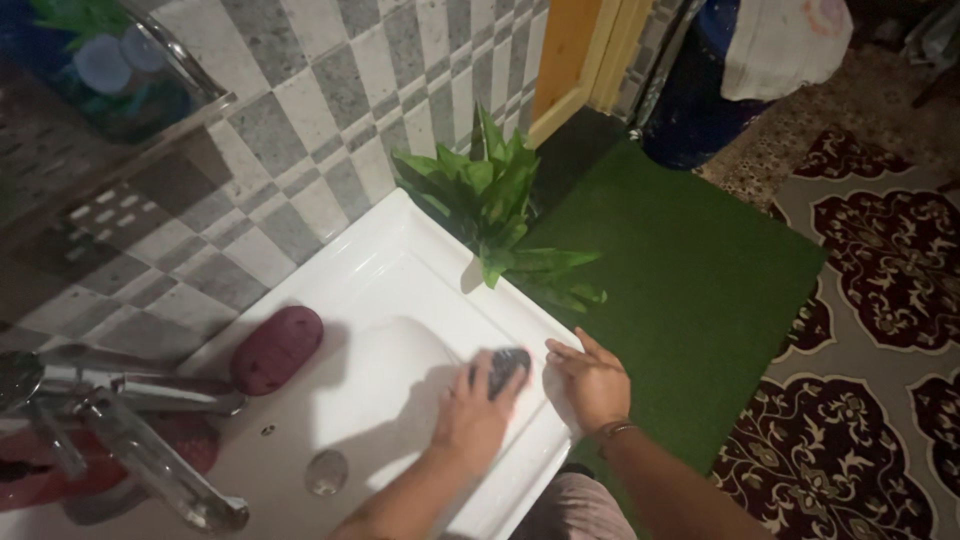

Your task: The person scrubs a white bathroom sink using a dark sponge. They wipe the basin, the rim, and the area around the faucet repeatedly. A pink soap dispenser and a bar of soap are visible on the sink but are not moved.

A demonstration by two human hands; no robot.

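Observation:
My left hand [468, 418] presses a dark scrubbing pad [506, 366] against the inner wall of a white washbasin [400, 270], near its front right rim. Resting flat on the basin's front edge is my right hand [592, 382], fingers apart and holding nothing, with a thin bracelet at the wrist. The pad is partly hidden under my left fingers.
A chrome tap [140, 440] reaches over the basin at the left, with the drain [327, 471] below it. A maroon oval soap case [277, 348] lies on the rim. A green leafy plant [495, 205] stands at the basin's far corner. Green mat [680, 270] and patterned carpet [880, 300] cover the floor.

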